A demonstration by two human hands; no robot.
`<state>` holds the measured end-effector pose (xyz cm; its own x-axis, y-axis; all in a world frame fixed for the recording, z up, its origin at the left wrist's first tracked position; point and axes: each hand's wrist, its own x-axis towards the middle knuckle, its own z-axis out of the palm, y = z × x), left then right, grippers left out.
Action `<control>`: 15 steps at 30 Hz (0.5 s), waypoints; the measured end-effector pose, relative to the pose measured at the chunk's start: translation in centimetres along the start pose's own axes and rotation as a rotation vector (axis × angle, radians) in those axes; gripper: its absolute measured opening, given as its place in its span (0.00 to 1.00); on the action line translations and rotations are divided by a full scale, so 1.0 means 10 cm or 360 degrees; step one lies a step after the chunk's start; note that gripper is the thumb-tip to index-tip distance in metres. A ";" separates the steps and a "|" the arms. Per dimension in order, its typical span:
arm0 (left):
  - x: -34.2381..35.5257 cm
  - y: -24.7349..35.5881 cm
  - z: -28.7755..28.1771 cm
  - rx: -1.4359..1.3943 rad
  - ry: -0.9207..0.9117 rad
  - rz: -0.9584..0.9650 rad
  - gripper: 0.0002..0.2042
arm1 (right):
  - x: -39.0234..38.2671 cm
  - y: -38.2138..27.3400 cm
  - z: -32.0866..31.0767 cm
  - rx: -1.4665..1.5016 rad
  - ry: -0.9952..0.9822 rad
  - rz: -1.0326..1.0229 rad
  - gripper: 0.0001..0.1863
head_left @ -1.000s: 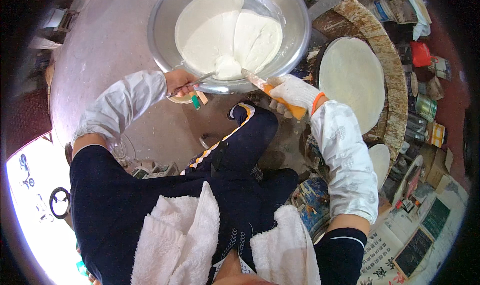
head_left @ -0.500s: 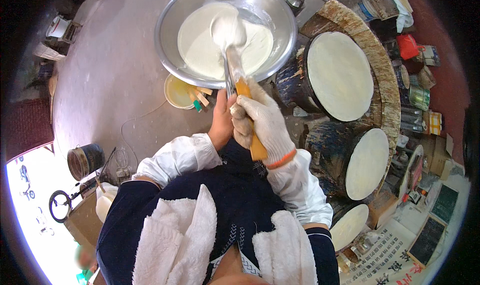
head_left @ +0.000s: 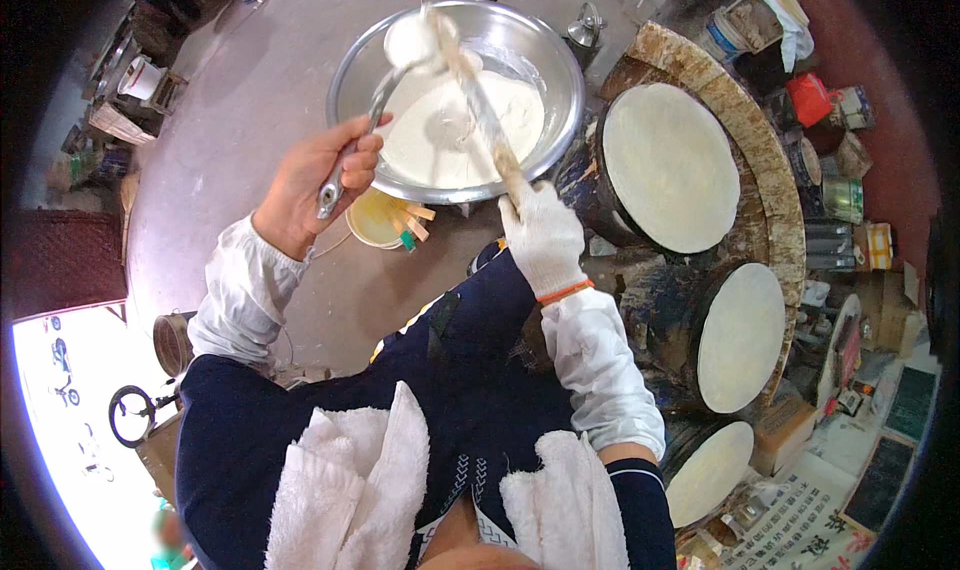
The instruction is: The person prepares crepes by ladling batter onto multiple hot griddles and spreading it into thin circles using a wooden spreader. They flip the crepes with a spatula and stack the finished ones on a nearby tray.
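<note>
White batter sits in the big steel bowl on the floor, ahead of the person's knees. Left hand, bare, fingers wrapped shut round the handle of a metal ladle; its cup is raised over the far side of the bowl, loaded with batter. Right hand, in a white glove, fingers closed on a batter-coated wooden stick that slants up across the bowl to touch the ladle cup.

To the right: three round griddles, each under a pale thin sheet; nearest the bowl is the large top griddle. Small yellow tub with sticks sits just beside the bowl's near rim.

Risk, as judged: the ladle looks full and tilted; a jolt from the stick could slop batter over the rim onto the floor or the tub.

Against half a second ago: hands were then stacked together on one handle, low over the bowl; now they are apart, ladle lifted clear of the batter.
</note>
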<state>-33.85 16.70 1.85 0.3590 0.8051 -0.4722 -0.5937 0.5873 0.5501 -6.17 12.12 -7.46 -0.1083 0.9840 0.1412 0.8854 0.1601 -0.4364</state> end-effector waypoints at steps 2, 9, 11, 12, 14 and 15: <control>-0.01 -0.12 -0.16 -0.0109 0.0107 -0.0166 0.14 | -0.27 0.13 0.09 0.0048 -0.0066 0.0104 0.22; -0.25 -0.70 0.31 0.0249 -0.0108 -0.0445 0.19 | -1.65 0.50 -0.48 0.0185 0.0483 0.0541 0.14; -0.33 -0.82 0.57 0.0441 -0.0279 -0.0502 0.20 | -2.17 0.44 -0.73 0.0189 0.0682 0.0665 0.14; -0.37 -0.87 0.70 0.0543 -0.0387 -0.0554 0.20 | -2.47 0.32 -0.82 0.0140 0.0675 0.0785 0.14; -0.54 -0.95 0.94 0.0712 -0.0495 -0.0711 0.20 | -3.09 -0.07 -0.89 0.0102 0.0662 0.1064 0.13; -0.58 -1.03 1.11 0.0777 -0.0554 -0.0797 0.20 | -3.44 -0.19 -0.96 -0.0032 0.0564 0.1195 0.15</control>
<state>-21.80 6.90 6.61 0.7537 0.3667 -0.5454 0.0540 0.7925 0.6074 0.18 -22.74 -2.97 0.6606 0.7451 0.0919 0.6738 -0.5343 -0.5104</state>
